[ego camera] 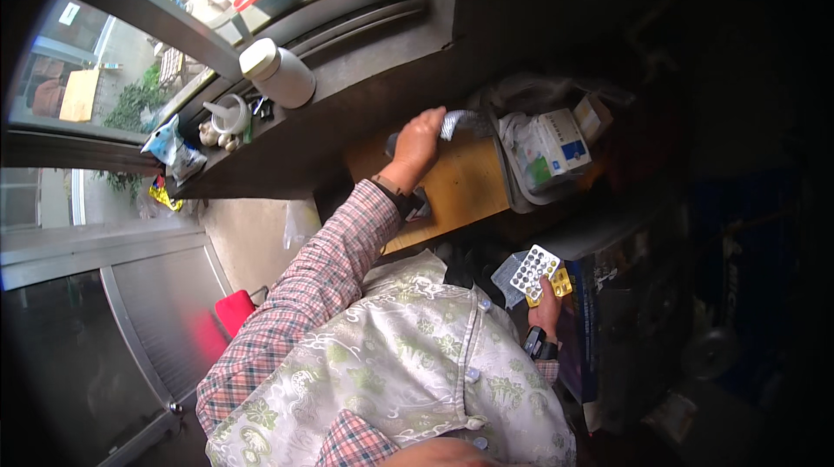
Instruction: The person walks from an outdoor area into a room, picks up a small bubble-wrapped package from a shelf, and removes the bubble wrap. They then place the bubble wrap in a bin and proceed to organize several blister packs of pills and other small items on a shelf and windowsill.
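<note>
My left hand (417,144) reaches out over a wooden tabletop (472,174). Its fingers are closed at the near end of a curved silvery patterned strip (459,121), whose far end fades into shadow near a grey tray (518,196). Lower on the right, my right hand (547,310) grips several pill blister packs fanned together. A white pack with round dark pills (535,270) lies on top, a yellow one (561,281) shows beneath it, and a clear silvery one (508,277) sticks out to the left.
Inside the tray are a printed white carton (561,141) and crumpled plastic bags (521,134). A white canister (287,79), a clear plastic cup (231,115) and a blue-white pouch (174,149) line the windowsill. Something red (234,312) stands by the door at left.
</note>
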